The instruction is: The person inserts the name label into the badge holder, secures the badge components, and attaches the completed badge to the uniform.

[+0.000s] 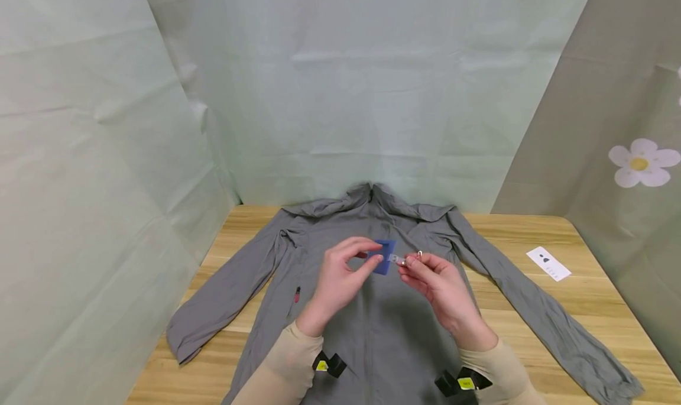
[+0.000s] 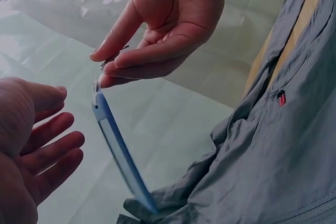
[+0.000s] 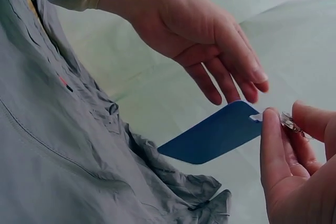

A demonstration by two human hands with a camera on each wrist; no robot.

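Observation:
A blue badge holder (image 1: 384, 257) hangs above the chest of a grey jacket (image 1: 367, 310), fixed to a clear strap with a metal clip (image 3: 292, 123). My right hand (image 1: 438, 287) pinches that clip between thumb and fingers. Beside the holder is my left hand (image 1: 340, 275); both wrist views show a gap between its loosely bent fingers and the badge holder. From the left wrist, the badge holder (image 2: 123, 153) appears nearly edge-on, dangling below the right hand (image 2: 168, 30). The jacket lies spread out with its sleeves out to the sides and its collar at the far edge.
On the wooden table (image 1: 537, 233), a white card (image 1: 548, 263) with a dark figure printed on it lies right of the jacket. Pale cloth (image 1: 346, 97) hangs behind and at both sides. A small red zip pull (image 1: 297, 295) shows on the jacket front.

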